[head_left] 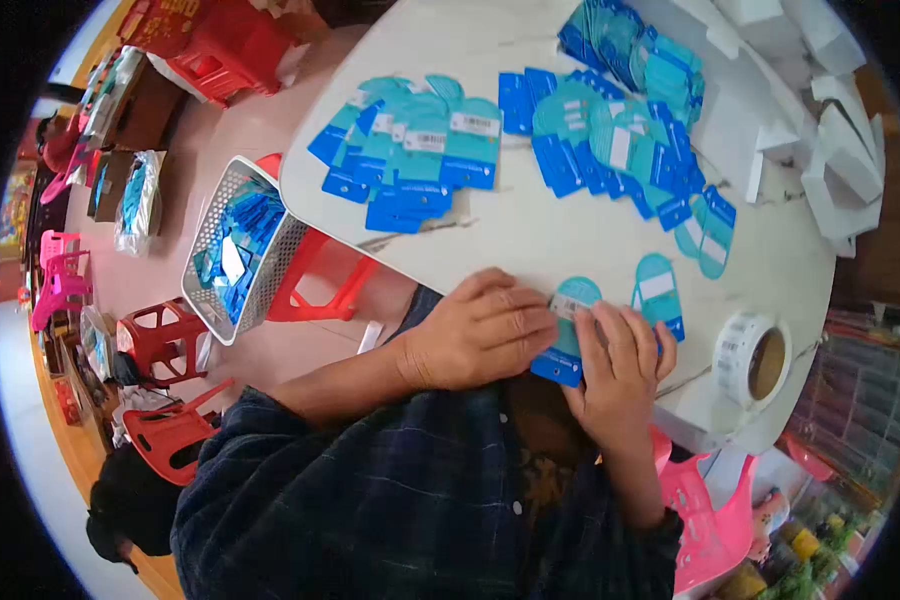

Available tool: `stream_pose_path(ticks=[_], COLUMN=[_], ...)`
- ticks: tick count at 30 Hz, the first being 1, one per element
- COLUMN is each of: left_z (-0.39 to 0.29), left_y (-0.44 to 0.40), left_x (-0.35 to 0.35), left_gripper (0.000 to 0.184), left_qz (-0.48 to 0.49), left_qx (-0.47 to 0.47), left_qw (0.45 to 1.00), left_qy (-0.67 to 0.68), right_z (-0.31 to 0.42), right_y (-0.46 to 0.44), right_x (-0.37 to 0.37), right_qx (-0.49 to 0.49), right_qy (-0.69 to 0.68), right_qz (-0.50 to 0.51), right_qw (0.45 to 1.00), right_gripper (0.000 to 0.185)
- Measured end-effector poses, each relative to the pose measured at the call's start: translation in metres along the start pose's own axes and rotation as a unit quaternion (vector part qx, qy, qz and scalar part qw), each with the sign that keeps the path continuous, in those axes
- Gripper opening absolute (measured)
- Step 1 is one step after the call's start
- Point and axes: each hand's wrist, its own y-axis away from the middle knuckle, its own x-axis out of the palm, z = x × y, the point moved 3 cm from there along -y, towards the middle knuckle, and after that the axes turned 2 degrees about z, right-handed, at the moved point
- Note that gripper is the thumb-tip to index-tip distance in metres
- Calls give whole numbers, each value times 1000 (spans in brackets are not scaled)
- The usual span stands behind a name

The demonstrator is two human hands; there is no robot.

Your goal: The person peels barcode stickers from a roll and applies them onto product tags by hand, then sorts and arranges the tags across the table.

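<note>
Between my two hands, near the table's front edge, lies a teal and blue card (560, 350) with a barcode sticker near its rounded top. My left hand (490, 330) rests at its left side, fingers pressed together at the sticker; whether they grip the card is hidden. My right hand (620, 360) has its fingers bent over the card's right edge, its thumb beneath them. Just behind the right fingers is another card (656, 285) with a white label, partly covered by that hand. A roll of barcode stickers (752, 360) stands to the right.
Stickered cards (410, 150) spread at the table's back left, and more cards (610, 140) overlap at the back centre. A white box (750, 90) and white packaging (840, 170) are at the right. A basket of cards (255, 240) stands left of the table (470, 240).
</note>
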Motion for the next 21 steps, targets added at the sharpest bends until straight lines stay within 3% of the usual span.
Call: stream_pose_path(ticks=[3,8,12,13,15,17,21], left_z=[-3,6,5,4,3,-1,-3], left_y=[4,9,12,11,9,12,16], left_x=[-2,-14,-39,-40,-36,-29,-29], left_gripper=[32,30,24,24,24,24,26], left_qz=[3,-79,-50,-47,-85,-125,-113], left_qx=[-7,-14,-174,-179,-246,-303,-337], left_qw=[998,991,951,949,843,681,631], left_qy=[65,110,251,254,470,654,689], right_z=[5,14,25,24,24,28,30], right_y=[7,-5,-7,-11,-15,-14,-17], right_x=[1,-13,-27,-28,-35,-37,-28], right_qx=[11,-11,-18,-16,-63,-114,-112], right_qy=[4,4,-8,-11,27,62,69], right_qz=[-2,-118,-209,-204,-220,-233,-235], right_qw=[1000,993,978,979,973,964,963], right_gripper=[37,30,30,30,30,32,35])
